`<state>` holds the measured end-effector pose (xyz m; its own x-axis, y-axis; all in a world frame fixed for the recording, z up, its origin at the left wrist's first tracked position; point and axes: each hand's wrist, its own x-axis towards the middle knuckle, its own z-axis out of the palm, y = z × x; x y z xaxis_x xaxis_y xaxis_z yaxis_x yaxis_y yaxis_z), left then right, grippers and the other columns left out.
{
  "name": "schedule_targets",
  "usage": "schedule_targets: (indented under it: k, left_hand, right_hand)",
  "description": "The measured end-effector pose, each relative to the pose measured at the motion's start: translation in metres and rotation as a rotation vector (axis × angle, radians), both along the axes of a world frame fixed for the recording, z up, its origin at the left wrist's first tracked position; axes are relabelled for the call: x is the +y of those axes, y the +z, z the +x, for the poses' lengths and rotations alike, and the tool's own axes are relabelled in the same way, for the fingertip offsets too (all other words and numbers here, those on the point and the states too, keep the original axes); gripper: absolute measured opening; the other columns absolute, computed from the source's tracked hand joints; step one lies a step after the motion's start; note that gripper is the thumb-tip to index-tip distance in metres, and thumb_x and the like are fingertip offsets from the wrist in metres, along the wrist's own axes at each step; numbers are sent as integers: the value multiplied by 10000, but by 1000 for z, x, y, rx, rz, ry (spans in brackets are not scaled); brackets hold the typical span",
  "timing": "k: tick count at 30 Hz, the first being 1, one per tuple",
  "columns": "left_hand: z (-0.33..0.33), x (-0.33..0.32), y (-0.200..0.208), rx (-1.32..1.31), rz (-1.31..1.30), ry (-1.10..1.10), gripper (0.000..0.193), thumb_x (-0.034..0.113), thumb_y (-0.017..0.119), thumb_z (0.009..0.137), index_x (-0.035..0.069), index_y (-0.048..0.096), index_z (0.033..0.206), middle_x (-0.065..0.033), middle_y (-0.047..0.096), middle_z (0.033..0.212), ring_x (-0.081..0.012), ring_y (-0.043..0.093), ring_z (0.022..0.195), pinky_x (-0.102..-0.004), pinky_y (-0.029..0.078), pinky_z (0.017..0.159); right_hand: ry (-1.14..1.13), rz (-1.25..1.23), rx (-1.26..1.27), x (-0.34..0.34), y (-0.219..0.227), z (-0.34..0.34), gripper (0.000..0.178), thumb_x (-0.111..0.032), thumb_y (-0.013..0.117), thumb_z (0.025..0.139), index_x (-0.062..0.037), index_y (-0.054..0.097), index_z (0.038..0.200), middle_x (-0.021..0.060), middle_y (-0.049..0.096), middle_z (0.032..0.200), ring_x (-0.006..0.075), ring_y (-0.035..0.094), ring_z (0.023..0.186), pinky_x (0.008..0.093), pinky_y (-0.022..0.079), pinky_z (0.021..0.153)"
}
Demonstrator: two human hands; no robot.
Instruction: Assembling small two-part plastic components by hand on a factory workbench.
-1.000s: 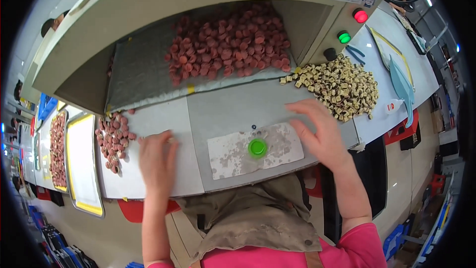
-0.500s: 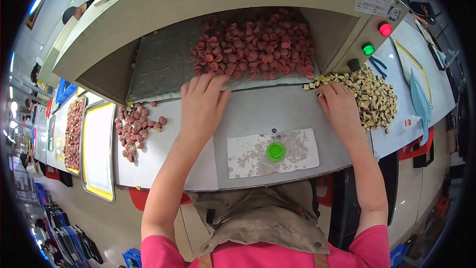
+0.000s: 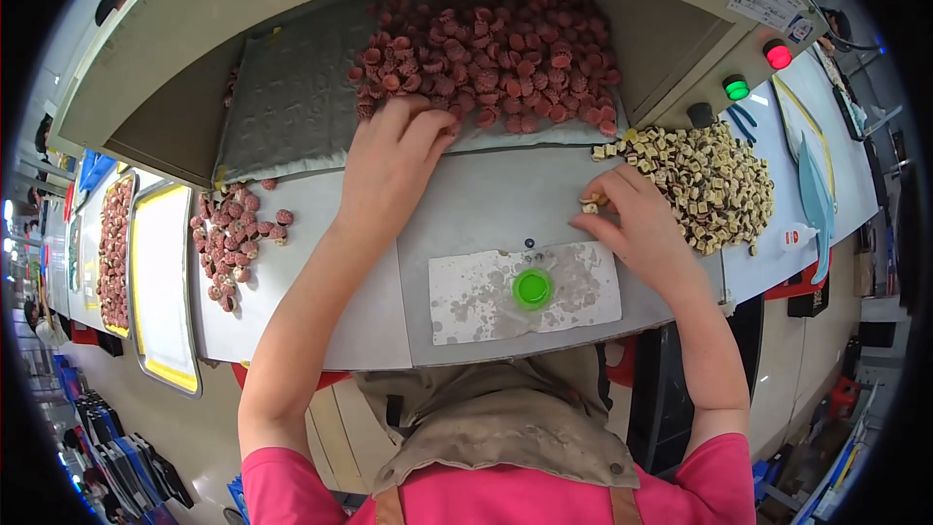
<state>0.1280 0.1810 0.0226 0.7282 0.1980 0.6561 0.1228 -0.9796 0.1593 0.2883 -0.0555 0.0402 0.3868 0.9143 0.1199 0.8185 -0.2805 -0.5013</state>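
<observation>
Looks like a factory workshop to me: a machine [image 3: 224, 0] with red and green buttons [image 3: 777, 54] at upper right, part heaps [image 3: 714, 175] along the bench [image 3: 466, 199], trays [image 3: 163, 282] far left.

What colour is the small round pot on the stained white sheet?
The pot is bright green; head view.

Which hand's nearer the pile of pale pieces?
Right. The right hand is at the left edge of the pile, holding one pale piece; the left hand is farther left, at the red pieces.
</observation>
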Motion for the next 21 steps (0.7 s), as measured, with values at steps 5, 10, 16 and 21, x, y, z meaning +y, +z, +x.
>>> schedule_targets:
  k: [5, 10, 16, 21]
  left_hand:
    - [-40, -14, 13, -5, -1000, -119, 213, 118, 633, 887, 74, 573, 1086, -42, 593, 1041, -166, 573, 953, -297, 459, 838]
    - [-80, -39, 8, -133, -1860, -180, 308, 134, 550, 962, 36, 504, 1251, -21, 581, 1139, -99, 541, 1027, -280, 444, 907]
    - [-88, -67, -13, -276, -2319, -310, 312, 106, 546, 956, 47, 496, 1259, -15, 575, 1080, -105, 557, 985, -248, 459, 877]
    - [-96, -68, -31, -325, -2343, -451, 301, 108, 531, 962, 45, 496, 1254, -14, 574, 1087, -103, 542, 1004, -268, 458, 893]
  right_hand:
    - [4, 10, 140, 27, -8, -13, 270, -143, 734, 781, -25, 567, 957, 78, 540, 916, 195, 566, 726, 296, 472, 637]
    - [-35, -43, 239, 52, -11, -24, 308, -160, 751, 773, -38, 568, 988, 65, 538, 941, 166, 538, 731, 284, 463, 645]
    - [-51, -61, 205, 59, -6, -34, 356, -152, 742, 778, -52, 569, 1072, 60, 553, 980, 173, 550, 791, 285, 470, 694]
    - [-84, -89, 207, 63, -2, -42, 329, -121, 705, 801, -48, 578, 1096, 70, 573, 1003, 201, 577, 842, 293, 479, 735]
